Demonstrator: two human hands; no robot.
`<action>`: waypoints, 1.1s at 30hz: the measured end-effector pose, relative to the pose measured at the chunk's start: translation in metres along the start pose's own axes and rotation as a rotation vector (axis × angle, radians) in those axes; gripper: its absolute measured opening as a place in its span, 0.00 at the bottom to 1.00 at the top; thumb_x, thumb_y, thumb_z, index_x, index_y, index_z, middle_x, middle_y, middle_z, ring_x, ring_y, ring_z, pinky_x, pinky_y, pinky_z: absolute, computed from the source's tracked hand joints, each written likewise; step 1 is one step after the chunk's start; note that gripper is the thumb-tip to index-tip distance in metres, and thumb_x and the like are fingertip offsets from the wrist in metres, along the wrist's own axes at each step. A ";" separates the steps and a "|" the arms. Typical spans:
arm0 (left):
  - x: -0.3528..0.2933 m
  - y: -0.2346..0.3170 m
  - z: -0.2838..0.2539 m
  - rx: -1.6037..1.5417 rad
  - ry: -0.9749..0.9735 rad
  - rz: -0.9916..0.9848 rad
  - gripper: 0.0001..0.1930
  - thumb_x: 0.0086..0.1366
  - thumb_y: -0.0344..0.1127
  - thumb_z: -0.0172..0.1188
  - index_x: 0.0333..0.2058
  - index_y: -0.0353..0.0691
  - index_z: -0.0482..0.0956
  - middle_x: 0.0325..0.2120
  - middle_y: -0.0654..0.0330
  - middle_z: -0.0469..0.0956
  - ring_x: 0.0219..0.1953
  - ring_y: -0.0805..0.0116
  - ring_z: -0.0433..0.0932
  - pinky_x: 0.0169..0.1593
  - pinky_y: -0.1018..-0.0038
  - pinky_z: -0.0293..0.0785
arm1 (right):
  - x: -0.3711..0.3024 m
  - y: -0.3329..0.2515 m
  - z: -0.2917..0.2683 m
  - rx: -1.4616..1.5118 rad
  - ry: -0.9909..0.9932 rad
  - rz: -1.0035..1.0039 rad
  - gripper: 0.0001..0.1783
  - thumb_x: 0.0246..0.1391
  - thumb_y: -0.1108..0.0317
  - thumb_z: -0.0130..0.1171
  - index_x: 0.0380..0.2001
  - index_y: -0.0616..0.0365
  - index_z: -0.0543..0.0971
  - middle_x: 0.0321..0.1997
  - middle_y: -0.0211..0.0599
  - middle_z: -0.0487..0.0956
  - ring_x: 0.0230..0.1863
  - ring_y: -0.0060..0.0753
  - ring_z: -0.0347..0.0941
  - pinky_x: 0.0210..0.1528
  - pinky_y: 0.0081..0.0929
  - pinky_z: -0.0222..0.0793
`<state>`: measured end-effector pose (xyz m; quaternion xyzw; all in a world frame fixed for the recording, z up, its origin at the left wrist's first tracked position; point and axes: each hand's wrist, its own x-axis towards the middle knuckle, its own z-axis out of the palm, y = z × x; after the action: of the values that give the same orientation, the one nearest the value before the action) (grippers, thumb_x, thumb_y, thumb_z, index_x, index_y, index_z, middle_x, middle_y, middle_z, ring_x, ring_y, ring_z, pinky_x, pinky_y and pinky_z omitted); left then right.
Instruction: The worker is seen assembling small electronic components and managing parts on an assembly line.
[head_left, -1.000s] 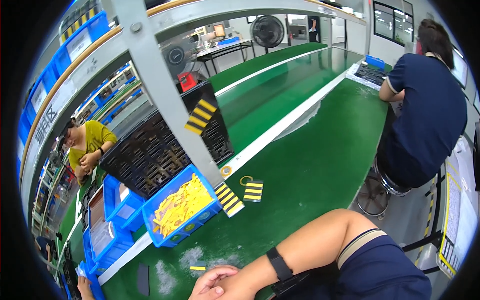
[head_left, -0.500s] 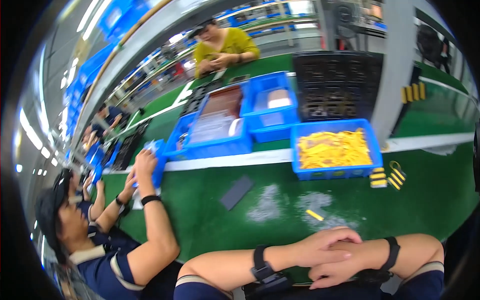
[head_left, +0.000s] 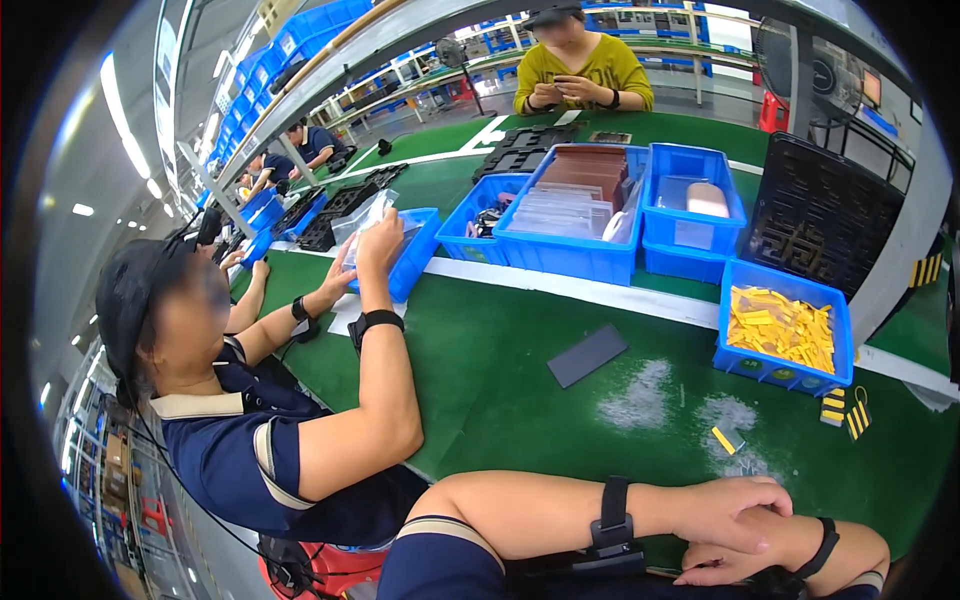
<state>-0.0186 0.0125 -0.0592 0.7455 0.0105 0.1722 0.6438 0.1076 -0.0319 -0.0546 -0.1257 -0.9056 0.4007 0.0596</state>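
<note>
Near the table's front edge, my left hand point(head_left: 738, 512) lies across my right hand point(head_left: 728, 563), its fingers curled over the back of it near the wrist. Below it my right hand reaches leftward with its fingers loosely stretched out; no object shows in it. Both wrists wear black bands. A small yellow-and-grey piece point(head_left: 728, 440) lies on the green table just beyond my hands, among patches of whitish dust point(head_left: 640, 398). Farther left rests a flat dark grey rectangular pad point(head_left: 587, 356).
A blue bin point(head_left: 785, 375) holds several yellow strips. Beyond a white line stand blue bins point(head_left: 565, 262) with clear and brown sheets, and a black tray point(head_left: 820, 205). Left, a co-worker point(head_left: 330, 425) handles a clear bag point(head_left: 365, 225) over another bin. Another person point(head_left: 585, 75) sits opposite.
My view has swung left, so the table and bins appear farther right. My hands stay folded together. The co-worker at left still works over the blue bin, a clear bag now plainly visible.
</note>
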 end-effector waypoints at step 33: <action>-0.001 0.008 -0.004 0.009 -0.057 -0.042 0.21 0.52 0.42 0.59 0.42 0.37 0.70 0.40 0.55 0.71 0.45 0.60 0.69 0.50 0.69 0.64 | 0.006 -0.008 0.009 -0.095 0.215 0.062 0.16 0.52 0.55 0.53 0.18 0.51 0.78 0.14 0.32 0.71 0.17 0.34 0.68 0.20 0.29 0.62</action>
<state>-0.0229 0.0148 -0.0509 0.7527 0.0084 0.1372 0.6439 0.0980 -0.0419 -0.0551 -0.1985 -0.9075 0.3434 0.1382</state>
